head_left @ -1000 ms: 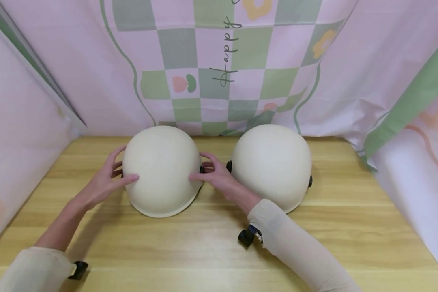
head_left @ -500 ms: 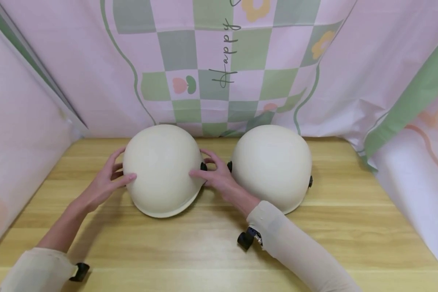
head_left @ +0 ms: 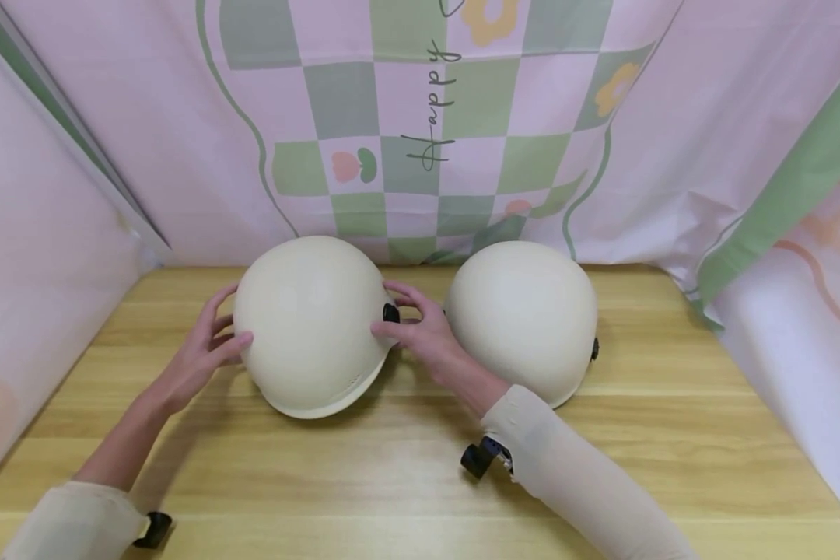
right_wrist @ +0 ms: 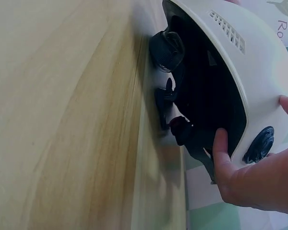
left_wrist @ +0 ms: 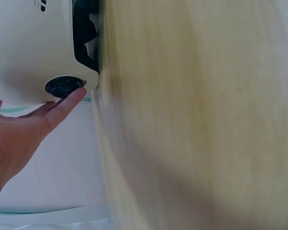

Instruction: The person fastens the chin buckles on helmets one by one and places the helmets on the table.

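The gripped helmet (head_left: 311,323) is between left hand (head_left: 194,356) and right hand (head_left: 428,336), another helmet (head_left: 525,315) on the table (head_left: 322,482) right of the grip, a curtain (head_left: 413,109) behind.

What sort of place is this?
Possibly a makeshift booth for filming handwork: printed curtains hang close behind and beside a wood-grain table, where one pale helmet sits, and a black device rides at each wrist. The room beyond is hidden.
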The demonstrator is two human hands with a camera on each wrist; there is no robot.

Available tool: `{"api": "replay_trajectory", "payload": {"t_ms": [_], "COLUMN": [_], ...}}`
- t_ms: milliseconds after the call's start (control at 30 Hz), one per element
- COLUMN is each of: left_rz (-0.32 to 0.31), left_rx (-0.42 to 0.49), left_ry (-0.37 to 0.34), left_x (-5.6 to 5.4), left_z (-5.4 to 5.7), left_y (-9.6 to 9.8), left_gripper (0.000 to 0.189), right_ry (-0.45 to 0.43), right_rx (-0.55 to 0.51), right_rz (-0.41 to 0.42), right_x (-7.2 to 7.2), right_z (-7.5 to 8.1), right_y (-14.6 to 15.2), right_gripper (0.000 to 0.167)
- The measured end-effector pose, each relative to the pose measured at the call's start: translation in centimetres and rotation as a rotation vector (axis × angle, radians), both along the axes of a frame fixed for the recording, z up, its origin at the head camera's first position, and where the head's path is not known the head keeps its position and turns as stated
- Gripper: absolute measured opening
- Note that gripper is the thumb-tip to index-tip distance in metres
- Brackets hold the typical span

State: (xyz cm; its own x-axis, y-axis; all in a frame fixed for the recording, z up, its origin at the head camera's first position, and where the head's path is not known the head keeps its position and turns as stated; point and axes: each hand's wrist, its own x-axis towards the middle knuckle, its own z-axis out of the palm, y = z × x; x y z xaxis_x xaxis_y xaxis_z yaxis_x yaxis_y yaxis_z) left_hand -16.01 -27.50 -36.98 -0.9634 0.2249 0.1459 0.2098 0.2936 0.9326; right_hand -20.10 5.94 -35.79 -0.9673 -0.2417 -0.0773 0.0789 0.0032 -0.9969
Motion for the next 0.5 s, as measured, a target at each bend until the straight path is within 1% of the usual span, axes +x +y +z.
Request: {"api": "replay_trajectory", "payload": {"t_ms": [200,333,433,500], "left_rz": [-0.02,-0.026,-0.023,-0.019], "left_rx": [0.006,-0.009,-0.024,-0.032], "left_ry": [0.031,0.023,0.024,0.039], "left_x": [-0.01,0.24,0.41,0.44], "left_z": [-0.04,0.1,0.38,0.68], "left_y": [0.06,-0.07,-0.08,0.01], "left_gripper": [0.071,0.07,0.069,0.067], "right_ry": [0.016,0.033,0.045,0.052], "right_rx": [0.016,0.025,-0.002,-0.034], "right_rz": [0.002,-0.004,-0.017,-0.029], "right_x": [0.25,0.47,0.58,0.56], "right_z": [0.41,0.57,0.71,0.82], "right_y": [0.24,0.26,0.23,0.22], "right_gripper": [0.068,0.066,0.063,0.059]}}
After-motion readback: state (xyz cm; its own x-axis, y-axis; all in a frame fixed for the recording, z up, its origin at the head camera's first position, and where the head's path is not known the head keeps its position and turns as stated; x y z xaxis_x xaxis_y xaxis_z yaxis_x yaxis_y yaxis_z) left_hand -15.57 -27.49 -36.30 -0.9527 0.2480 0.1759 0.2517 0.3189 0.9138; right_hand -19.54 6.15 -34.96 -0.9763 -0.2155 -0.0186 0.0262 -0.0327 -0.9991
